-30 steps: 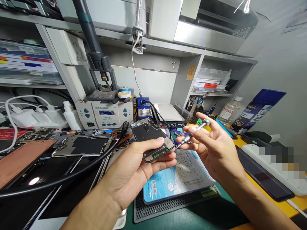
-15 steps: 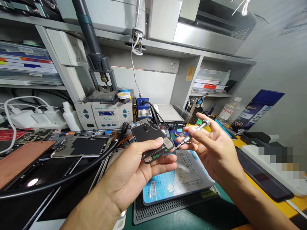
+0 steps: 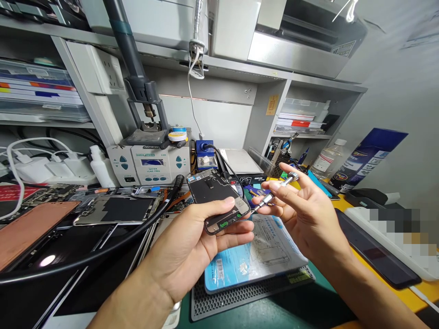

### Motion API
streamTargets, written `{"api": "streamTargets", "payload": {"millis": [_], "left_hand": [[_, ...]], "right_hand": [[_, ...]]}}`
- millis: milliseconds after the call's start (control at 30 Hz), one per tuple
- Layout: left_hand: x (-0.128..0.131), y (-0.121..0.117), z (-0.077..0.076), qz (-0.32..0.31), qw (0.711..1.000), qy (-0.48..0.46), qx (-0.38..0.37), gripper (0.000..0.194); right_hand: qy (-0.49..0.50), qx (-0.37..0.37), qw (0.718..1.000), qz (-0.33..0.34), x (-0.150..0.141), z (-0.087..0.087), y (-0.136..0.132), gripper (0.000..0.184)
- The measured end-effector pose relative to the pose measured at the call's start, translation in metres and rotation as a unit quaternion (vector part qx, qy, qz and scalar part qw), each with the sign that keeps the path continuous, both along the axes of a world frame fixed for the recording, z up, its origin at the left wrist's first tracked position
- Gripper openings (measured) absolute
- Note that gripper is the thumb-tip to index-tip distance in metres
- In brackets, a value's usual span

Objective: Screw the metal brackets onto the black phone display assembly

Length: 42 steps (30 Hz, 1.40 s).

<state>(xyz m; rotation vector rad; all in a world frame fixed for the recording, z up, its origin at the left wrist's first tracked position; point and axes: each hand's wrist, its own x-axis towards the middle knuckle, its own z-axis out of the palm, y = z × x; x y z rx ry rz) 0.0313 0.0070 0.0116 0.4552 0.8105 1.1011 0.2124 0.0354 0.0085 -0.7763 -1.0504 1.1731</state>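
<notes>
My left hand (image 3: 197,233) grips a phone screen assembly (image 3: 214,189) by its lower end, thumb on top and fingers beneath. Its dark back faces up, with green marks along the near edge. In my right hand (image 3: 305,205) is a slim metal screwdriver (image 3: 274,194), pinched between thumb and fingers with the forefinger at its cap. The screwdriver's tip is at the right lower corner of the screen assembly; whether it touches a screw I cannot tell. Below both hands lies a blue and white printed packet (image 3: 254,256) on a grey perforated mat (image 3: 226,304).
A thick black hose (image 3: 130,242) crosses the left side over several phone parts. Behind stands a hot-air station (image 3: 151,164). To the right lie a dark phone (image 3: 377,251) with a white cable, a clear bottle (image 3: 329,157) and a blue can (image 3: 370,157).
Little differs. The screwdriver's cap end and my right forefinger have shifted slightly left, and the screen assembly has moved a touch to the right.
</notes>
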Motion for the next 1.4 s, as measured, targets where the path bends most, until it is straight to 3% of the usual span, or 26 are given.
{"api": "streamTargets", "payload": {"millis": [1000,1400], "left_hand": [[-0.0007,-0.0022,0.0005,0.005,1.0,0.005,0.024,0.008],[0.0017,-0.002,0.0013,0.032,0.999,0.015,0.008,0.009]], "right_hand": [[0.016,-0.007,1.0,-0.015,-0.0007,0.0006,-0.001,0.074],[0.038,0.028,0.999,-0.004,-0.0002,0.0077,-0.0094,0.07]]}}
